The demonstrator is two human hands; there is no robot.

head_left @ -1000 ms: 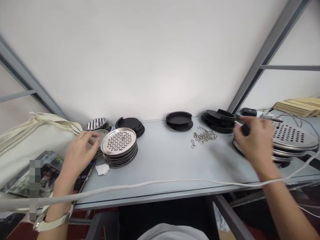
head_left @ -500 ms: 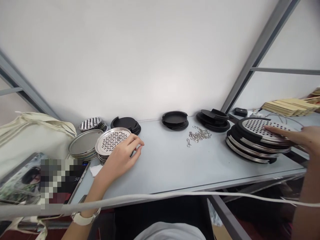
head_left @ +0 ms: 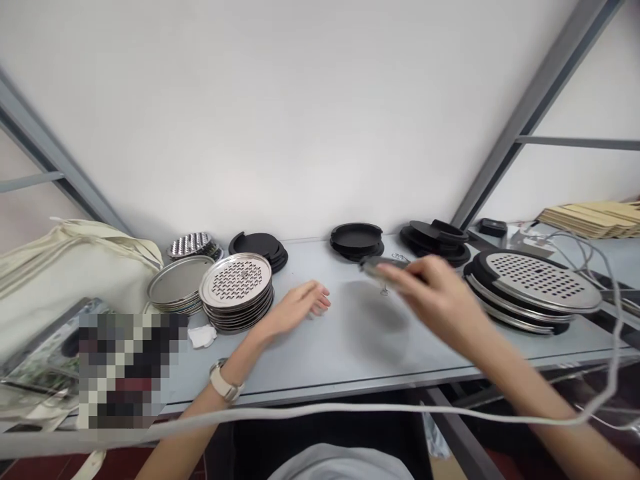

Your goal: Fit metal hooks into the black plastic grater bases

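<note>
Above the middle of the table, my right hand point(head_left: 443, 297) grips a round grater point(head_left: 376, 268) by its near side. The grater is tilted almost edge-on and blurred, with a dark rim. To its left hovers my left hand point(head_left: 299, 308), holding nothing, its fingers loosely bent and apart. Beside that hand rises a stack of silver grater discs point(head_left: 236, 283). At the right stands a stack of black-rimmed graters point(head_left: 537, 283), the top one showing round holes. Small metal clips point(head_left: 384, 291) lie partly hidden behind the held grater.
Flat metal discs point(head_left: 180, 280) and spiked graters point(head_left: 189, 244) stand at the left. Black round holders point(head_left: 257, 247), black trays point(head_left: 356, 239) and more black parts point(head_left: 435, 240) line the wall. A white cable point(head_left: 350, 408) crosses the front. Yellowish slats point(head_left: 585, 220) lie far right.
My right hand has left the right stack and swung to the middle with a grater; that stack is lower. My left hand has moved right, away from the silver discs.
</note>
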